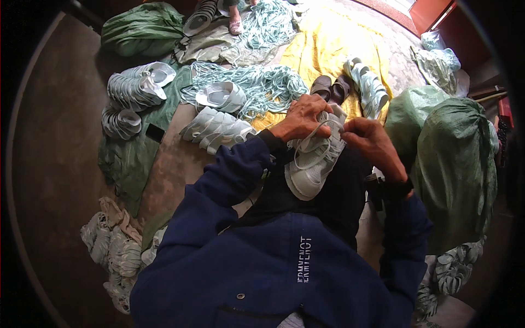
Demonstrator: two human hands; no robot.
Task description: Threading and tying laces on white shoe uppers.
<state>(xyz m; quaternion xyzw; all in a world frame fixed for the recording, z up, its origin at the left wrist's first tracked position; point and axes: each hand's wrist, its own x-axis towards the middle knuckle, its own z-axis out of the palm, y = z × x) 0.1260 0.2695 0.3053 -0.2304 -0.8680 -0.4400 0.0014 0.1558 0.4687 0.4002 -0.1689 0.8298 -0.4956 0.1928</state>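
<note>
A single pale grey-green sports shoe [311, 170] lies slantwise over the dark-trousered lap [351, 188], its rounded toe turned back toward the wearer's waist and its ankle end toward the knees. The upper is mesh, set on a thick, light sole [299, 192]. A pale lace [327, 144] crosses the upper, partly threaded and untied, with one slack loop drooping over the shoe's left side toward the toe.

Shoe [307, 177] partly hidden by left hand [305, 118], another person's leg [233, 12] cut by top edge
</note>
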